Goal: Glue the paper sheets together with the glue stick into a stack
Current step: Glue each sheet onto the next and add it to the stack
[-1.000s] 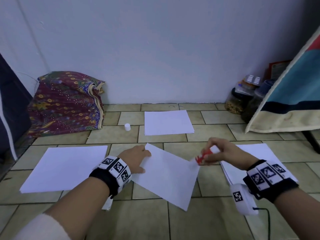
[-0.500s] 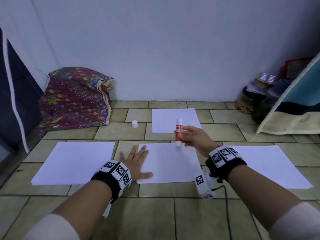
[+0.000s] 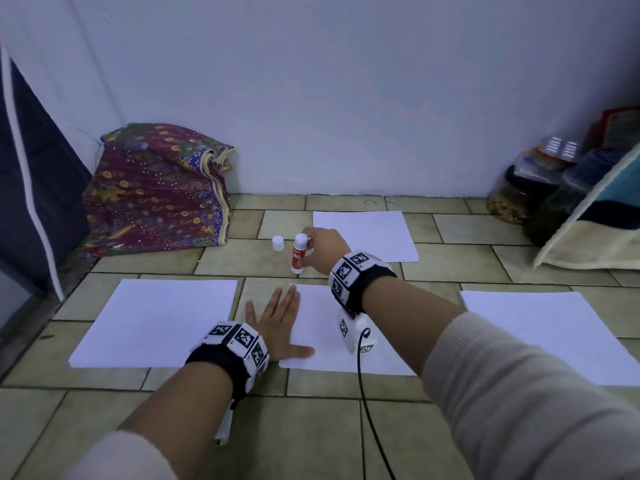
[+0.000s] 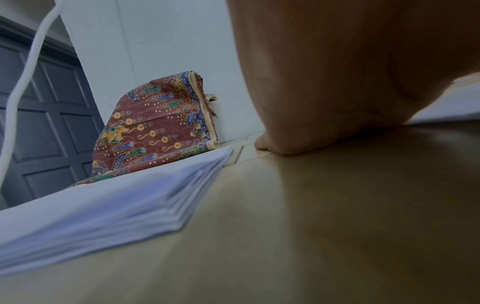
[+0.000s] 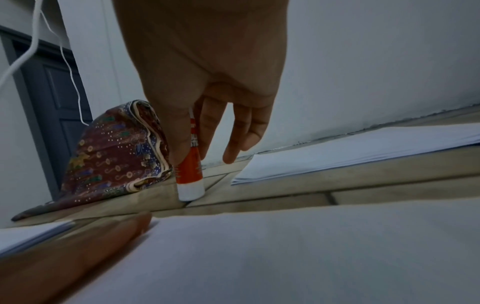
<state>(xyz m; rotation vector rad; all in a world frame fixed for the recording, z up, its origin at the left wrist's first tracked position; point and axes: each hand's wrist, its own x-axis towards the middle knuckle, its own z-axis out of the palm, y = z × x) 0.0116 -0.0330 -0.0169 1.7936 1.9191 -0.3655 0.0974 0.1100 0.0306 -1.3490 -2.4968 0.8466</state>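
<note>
On the tiled floor (image 3: pixel 221 265) just beyond the middle paper sheet (image 3: pixel 322 327), your right hand (image 3: pixel 323 249) holds the glue stick (image 3: pixel 299 253) upright, thumb and fingers (image 5: pixel 182 131) pinching its upper part, its white base touching the tile. Just beside it on the left stands the small white cap (image 3: pixel 277 243). Your left hand (image 3: pixel 277 318) lies flat with fingers spread, its thumb and fingertips on the left edge of that middle sheet. Other paper lies around: a left stack (image 3: pixel 156 320), a far stack (image 3: pixel 367 233) near the wall, and a right sheet (image 3: pixel 540 330). A patterned cloth bundle (image 3: pixel 156 188) leans against the wall.
</note>
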